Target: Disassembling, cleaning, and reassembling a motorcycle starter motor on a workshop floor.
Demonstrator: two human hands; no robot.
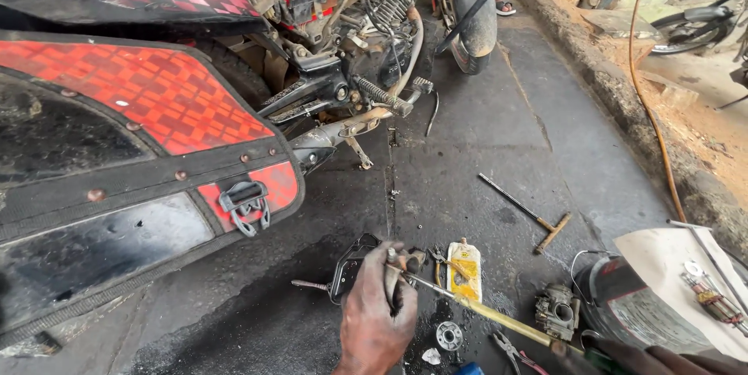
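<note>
One left hand [375,320], fingers curled around a small greasy metal part [392,270]; one right hand [662,359], closed on a brass-shafted screwdriver [483,311]; beside the screwdriver, one yellow sachet [465,270], one carburettor [556,313].

The left hand [374,316], at the bottom centre of the frame, is showing bare, with no glove, ring or sleeve, and is looking smeared with grease. The right hand [662,359], at the lower right edge, is showing bare too.
</note>
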